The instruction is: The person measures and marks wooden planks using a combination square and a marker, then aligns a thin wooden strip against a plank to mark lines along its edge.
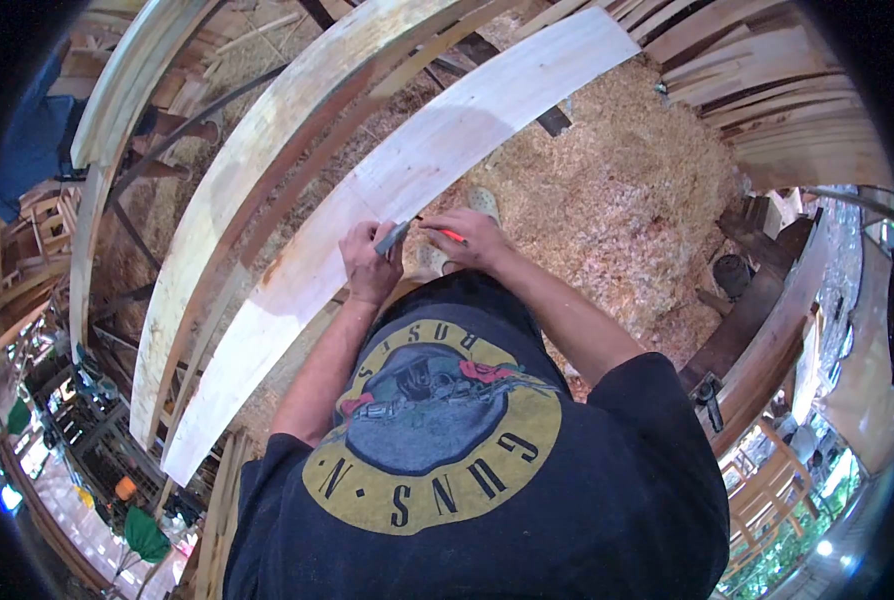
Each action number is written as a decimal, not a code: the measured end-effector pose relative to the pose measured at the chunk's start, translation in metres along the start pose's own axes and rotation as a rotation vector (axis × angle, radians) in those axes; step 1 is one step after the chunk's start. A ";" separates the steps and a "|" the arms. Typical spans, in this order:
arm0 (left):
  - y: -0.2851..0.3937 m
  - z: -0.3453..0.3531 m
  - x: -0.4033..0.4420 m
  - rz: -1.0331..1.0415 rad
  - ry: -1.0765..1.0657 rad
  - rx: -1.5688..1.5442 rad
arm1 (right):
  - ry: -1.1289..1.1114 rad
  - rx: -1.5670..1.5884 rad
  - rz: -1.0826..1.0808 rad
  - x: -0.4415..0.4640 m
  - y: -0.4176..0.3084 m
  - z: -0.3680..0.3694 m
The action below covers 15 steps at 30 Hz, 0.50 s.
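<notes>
A long, pale wooden board (422,150) runs diagonally in front of me, from lower left to upper right. My left hand (372,265) is closed around a small grey straight-edged tool (392,238) at the board's near edge; its exact kind is not clear. Close beside it, my right hand (472,238) pinches a red pencil (453,236), whose dark end points toward the grey tool and the board's edge. Fine lines show faintly on the wood just beyond my hands.
Another thick curved beam (237,190) lies parallel beyond the board. Wood shavings (617,190) cover the ground. Stacked planks (767,100) stand at upper right. A clamp (708,400) sits at right. At far left are another person's blue clothing (27,150) and bare legs.
</notes>
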<state>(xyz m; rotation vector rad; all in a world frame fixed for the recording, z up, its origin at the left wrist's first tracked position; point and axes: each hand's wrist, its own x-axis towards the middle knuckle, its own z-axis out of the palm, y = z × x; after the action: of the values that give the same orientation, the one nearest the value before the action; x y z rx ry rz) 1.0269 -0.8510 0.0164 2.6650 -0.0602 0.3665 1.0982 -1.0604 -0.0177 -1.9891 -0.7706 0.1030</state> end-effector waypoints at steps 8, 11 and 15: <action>-0.003 0.002 -0.002 0.025 0.024 -0.015 | 0.051 0.177 -0.064 0.011 -0.070 -0.067; -0.004 0.002 0.000 0.021 0.020 -0.008 | -0.005 0.147 0.016 0.005 -0.052 -0.068; -0.002 0.002 0.000 0.019 0.028 -0.013 | -0.020 0.031 -0.003 -0.010 0.002 -0.021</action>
<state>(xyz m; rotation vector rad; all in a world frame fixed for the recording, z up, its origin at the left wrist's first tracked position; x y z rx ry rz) 1.0279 -0.8502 0.0145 2.6470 -0.0792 0.4083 1.0985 -1.0823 -0.0106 -1.9602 -0.7806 0.1325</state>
